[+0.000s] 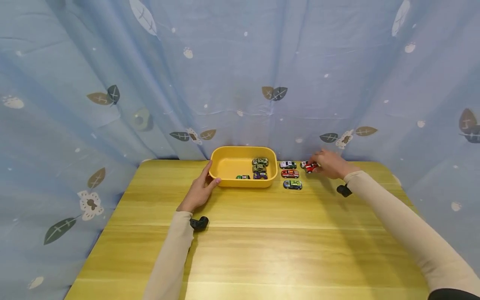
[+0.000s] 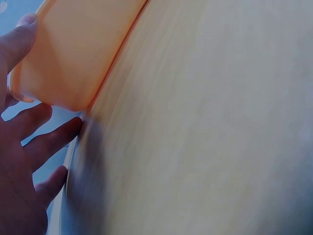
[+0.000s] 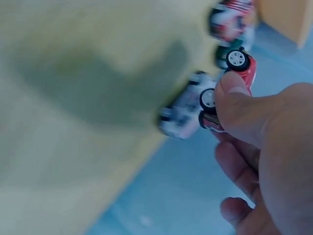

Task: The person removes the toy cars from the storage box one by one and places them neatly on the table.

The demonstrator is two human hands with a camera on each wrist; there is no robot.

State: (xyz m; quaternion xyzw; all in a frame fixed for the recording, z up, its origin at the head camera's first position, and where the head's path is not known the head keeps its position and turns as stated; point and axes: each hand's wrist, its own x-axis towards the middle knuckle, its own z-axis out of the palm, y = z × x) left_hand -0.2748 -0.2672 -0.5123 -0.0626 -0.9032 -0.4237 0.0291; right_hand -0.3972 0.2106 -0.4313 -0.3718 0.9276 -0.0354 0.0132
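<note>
My right hand (image 1: 330, 163) pinches a red toy car (image 1: 310, 167) between thumb and fingers, its wheels turned sideways in the right wrist view. Just behind it lies a white toy car (image 3: 185, 110), partly covered in the head view. My left hand (image 1: 200, 190) holds the left front corner of a yellow bin (image 1: 243, 183), thumb at the front rim, other fingers along the left end. In the bin are a camouflage car (image 1: 260, 161), a purple car (image 1: 260, 175), a green-and-white car (image 1: 243, 177) and another camouflage car (image 1: 259, 168).
Right of the bin, a white-and-green car (image 1: 288, 165), a red-orange car (image 1: 290, 173) and a blue-and-green car (image 1: 292, 184) stand in a column. A blue patterned curtain (image 1: 240, 75) hangs behind the wooden table (image 1: 262, 250).
</note>
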